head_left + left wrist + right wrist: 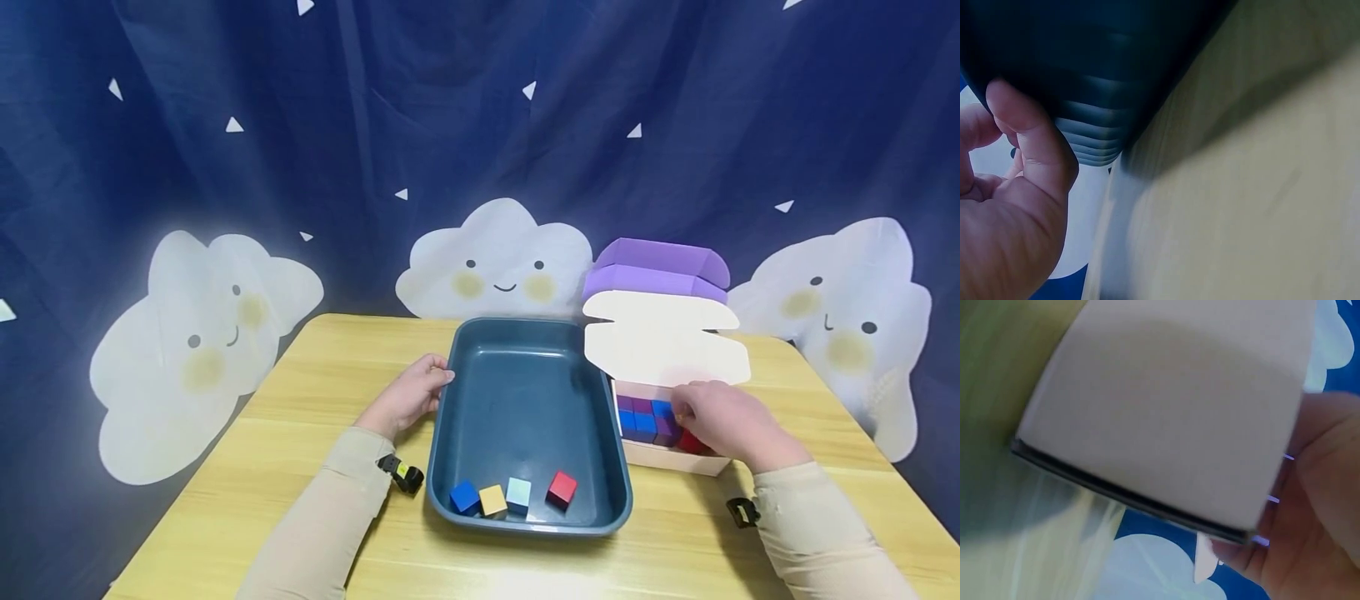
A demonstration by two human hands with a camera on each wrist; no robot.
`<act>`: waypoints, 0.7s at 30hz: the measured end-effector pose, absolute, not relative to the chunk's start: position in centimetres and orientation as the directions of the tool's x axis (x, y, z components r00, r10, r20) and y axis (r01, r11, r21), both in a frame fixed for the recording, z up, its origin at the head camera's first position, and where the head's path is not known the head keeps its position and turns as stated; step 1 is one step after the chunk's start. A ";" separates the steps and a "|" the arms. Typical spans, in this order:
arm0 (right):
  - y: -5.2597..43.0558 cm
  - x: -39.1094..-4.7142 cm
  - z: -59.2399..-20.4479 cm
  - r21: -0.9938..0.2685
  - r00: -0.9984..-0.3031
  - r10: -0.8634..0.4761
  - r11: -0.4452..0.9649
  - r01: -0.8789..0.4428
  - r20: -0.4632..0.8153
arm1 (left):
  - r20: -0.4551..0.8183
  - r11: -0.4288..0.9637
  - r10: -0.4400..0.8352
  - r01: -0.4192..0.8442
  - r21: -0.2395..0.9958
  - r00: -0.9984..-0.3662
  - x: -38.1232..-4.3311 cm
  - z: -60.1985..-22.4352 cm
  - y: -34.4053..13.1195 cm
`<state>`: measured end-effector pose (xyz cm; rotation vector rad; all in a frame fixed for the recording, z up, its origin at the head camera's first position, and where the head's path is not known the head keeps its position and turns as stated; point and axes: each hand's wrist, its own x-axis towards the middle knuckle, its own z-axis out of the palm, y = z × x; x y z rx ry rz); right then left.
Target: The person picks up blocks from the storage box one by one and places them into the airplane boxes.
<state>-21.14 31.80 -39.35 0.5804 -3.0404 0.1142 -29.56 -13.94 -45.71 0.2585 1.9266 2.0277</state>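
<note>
A dark blue-grey tray lies on the table. My left hand holds its left rim; in the left wrist view the thumb lies against the tray's outer wall. Along the tray's near end sit a blue cube, a yellow cube, a pale blue cube and a red cube. My right hand reaches into an open box packed with blue, purple and red cubes. Its fingertips are hidden among the cubes, so any hold there cannot be made out.
The box's white lid stands raised behind it, with a purple flap above. The box stands against the tray's right side. A wooden table carries everything, and a dark blue curtain with cloud faces hangs behind.
</note>
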 end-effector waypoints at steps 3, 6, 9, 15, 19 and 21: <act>31.8 -20.8 -39.1 -0.037 -0.940 -0.341 0.939 -0.341 0.015 | -0.098 -0.026 0.360 -0.115 0.993 -0.928 -29.6 -45.8 -13.9; 31.6 -20.6 -38.9 -0.019 -0.944 -0.328 0.945 -0.327 -0.040 | -0.102 -0.024 0.357 -0.118 0.993 -0.929 -29.7 -45.8 -13.9; 31.4 -20.6 -38.9 -0.005 -0.938 -0.342 0.940 -0.342 -0.051 | -0.103 -0.020 0.354 -0.117 0.993 -0.929 -29.6 -45.7 -14.0; 31.6 -20.7 -39.2 -0.010 -0.903 -0.427 0.904 -0.427 0.040 | -0.095 -0.019 0.358 -0.109 0.994 -0.929 -29.6 -45.5 -13.9; 31.8 -20.7 -39.5 -0.014 -0.889 -0.447 0.893 -0.450 0.096 | -0.095 -0.019 0.355 -0.109 0.994 -0.930 -29.5 -45.6 -13.9; 31.8 -20.7 -39.5 -0.010 -0.899 -0.429 0.902 -0.431 0.084 | -0.097 -0.020 0.353 -0.111 0.994 -0.930 -29.6 -45.7 -13.9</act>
